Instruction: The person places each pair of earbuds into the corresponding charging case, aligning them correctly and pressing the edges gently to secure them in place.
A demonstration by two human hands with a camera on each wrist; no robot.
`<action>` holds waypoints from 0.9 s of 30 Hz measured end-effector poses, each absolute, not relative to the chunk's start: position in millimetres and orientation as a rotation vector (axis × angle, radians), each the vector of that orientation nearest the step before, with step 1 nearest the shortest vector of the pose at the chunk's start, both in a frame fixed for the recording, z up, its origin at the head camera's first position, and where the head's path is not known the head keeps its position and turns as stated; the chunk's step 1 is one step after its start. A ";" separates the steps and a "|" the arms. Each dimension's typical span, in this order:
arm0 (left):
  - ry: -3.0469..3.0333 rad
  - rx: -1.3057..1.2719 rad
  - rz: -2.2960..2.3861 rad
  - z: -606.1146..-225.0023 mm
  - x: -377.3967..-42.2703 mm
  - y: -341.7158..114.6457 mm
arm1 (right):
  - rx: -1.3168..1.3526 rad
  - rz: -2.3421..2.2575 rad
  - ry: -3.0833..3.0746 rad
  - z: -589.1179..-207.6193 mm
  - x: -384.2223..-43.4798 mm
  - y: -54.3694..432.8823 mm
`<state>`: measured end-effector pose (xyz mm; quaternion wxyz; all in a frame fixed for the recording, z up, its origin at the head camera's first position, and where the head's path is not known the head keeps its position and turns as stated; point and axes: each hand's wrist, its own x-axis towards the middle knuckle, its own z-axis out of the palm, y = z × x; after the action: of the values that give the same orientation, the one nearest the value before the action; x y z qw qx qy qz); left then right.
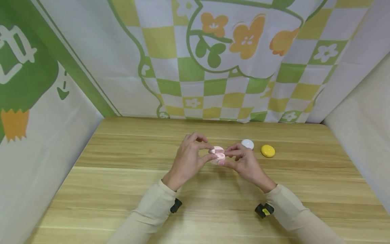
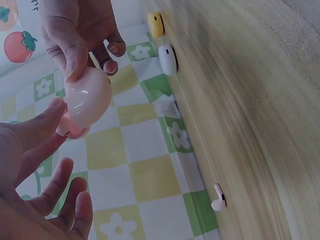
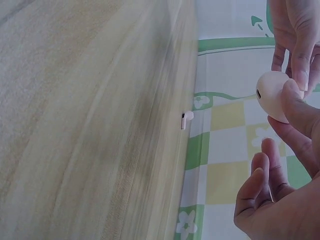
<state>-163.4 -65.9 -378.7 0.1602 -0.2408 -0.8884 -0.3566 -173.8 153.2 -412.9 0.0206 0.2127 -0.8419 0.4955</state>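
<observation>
A small pink earbud case (image 1: 220, 156), its lid raised, is held above the table by my right hand (image 1: 245, 163), thumb and fingers pinching its side. From the left, my left hand (image 1: 189, 156) pinches a pale pink earbud (image 2: 64, 126) between thumb and forefinger, right at the case's opening. How far the earbud sits inside the case is hidden by fingers. In the left wrist view, the left hand's other fingers are spread and loosely bent. A second earbud (image 3: 186, 119) lies on the table, apart from both hands; in the head view it cannot be made out.
Beyond the right hand, a round white case (image 1: 247, 144) and a round yellow case (image 1: 268, 151) lie on the wooden table (image 1: 122, 189). A patterned cloth (image 1: 189, 67) hangs along the table's back edge, and pale walls of cloth stand at both sides.
</observation>
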 end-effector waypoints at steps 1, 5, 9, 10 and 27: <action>-2.535 -0.689 -1.014 -378.8 -163.3 -65.8 | 0.659 1.536 -2.609 -412.9 -173.9 153.2; -2.528 -0.704 -0.984 -379.5 -162.5 -65.9 | 0.649 1.539 -2.608 -413.1 -174.2 153.5; -2.523 -0.720 -0.960 -380.3 -161.9 -65.6 | 0.636 1.533 -2.613 -413.2 -174.4 154.0; -2.523 -0.722 -0.958 -380.5 -161.8 -65.6 | 0.636 1.529 -2.614 -413.2 -174.5 154.2; -2.539 -0.566 -1.323 -383.2 -161.2 -77.4 | 0.607 1.563 -2.584 -409.2 -175.4 156.4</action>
<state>-161.2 -77.4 -383.2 0.1113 -0.1926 -0.8646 -0.4505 -175.4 156.4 -409.2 0.0308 0.1968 -0.8384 0.5073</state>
